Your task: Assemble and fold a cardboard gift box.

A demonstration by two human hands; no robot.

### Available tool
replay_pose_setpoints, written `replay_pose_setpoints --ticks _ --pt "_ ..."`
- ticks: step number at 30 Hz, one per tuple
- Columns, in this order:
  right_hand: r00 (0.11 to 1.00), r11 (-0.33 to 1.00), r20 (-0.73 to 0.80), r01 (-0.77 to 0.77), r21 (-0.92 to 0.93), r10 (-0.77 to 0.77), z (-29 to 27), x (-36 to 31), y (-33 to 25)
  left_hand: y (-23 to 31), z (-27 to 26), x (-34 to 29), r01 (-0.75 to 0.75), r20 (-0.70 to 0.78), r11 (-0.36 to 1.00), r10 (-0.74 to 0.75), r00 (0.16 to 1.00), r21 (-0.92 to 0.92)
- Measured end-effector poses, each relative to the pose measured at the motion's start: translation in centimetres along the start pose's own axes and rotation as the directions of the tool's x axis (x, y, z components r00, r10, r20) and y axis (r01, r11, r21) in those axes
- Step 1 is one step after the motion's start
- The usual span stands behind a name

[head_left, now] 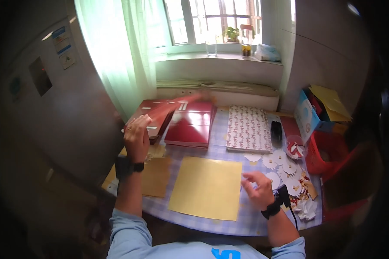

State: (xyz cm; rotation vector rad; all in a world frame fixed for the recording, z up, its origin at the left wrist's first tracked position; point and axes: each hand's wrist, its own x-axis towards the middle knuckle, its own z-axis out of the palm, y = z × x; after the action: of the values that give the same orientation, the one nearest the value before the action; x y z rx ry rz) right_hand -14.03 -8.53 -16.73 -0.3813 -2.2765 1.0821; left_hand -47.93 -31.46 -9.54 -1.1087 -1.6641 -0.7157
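Note:
My left hand [137, 134] is over the left stack of reddish-brown folders [146, 113], its fingers closed on a thin red sheet [170, 110]. The sheet is blurred and slants up to the right, over the far part of a neighbouring stack of glossy dark-red folders [189, 126]. A square yellow sheet [206, 187] lies flat in front of me. Beside its right edge hovers my right hand [258, 188], fingers loosely curled and apart, with nothing visible in them. Both wrists wear black bands.
A patterned paper stack [247, 128] stands beyond the yellow sheet, beside a black object [276, 130]. White scalloped paper pieces [289, 170], scraps and crumpled paper [307, 209] cover the right side. A clear tub [296, 147], red basket [325, 151] and blue box [309, 113] stand there. Brown paper [155, 177] lies left.

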Motion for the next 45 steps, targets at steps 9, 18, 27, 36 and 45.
replay_pose_setpoints --ticks 9,18,27,36,45 --pt "0.895 0.122 0.143 -0.213 0.969 0.423 -4.0 2.3 4.6 11.4 -1.3 -1.3 -0.059 0.298 0.808 0.282 0.912 -0.586" --pt "0.97 0.374 -0.022 -0.073 0.925 0.243 -3.3 1.7 1.9 8.9 1.4 -3.3 0.756 0.77 -0.146 -0.088 0.632 -0.638" --pt "0.951 0.654 0.014 -0.222 0.723 0.308 -5.6 1.6 1.8 11.5 3.4 -3.6 0.832 0.889 -0.318 -0.103 0.445 -0.454" --pt "0.943 0.697 -0.066 -0.193 0.691 0.327 -6.2 1.4 1.9 12.3 3.9 -5.8 0.809 0.881 -0.355 -0.112 0.461 -0.468" --pt "0.909 0.75 -0.154 -0.214 0.625 0.388 -5.7 1.6 2.3 12.6 3.9 -6.3 0.817 0.863 -0.283 -0.102 0.495 -0.502"
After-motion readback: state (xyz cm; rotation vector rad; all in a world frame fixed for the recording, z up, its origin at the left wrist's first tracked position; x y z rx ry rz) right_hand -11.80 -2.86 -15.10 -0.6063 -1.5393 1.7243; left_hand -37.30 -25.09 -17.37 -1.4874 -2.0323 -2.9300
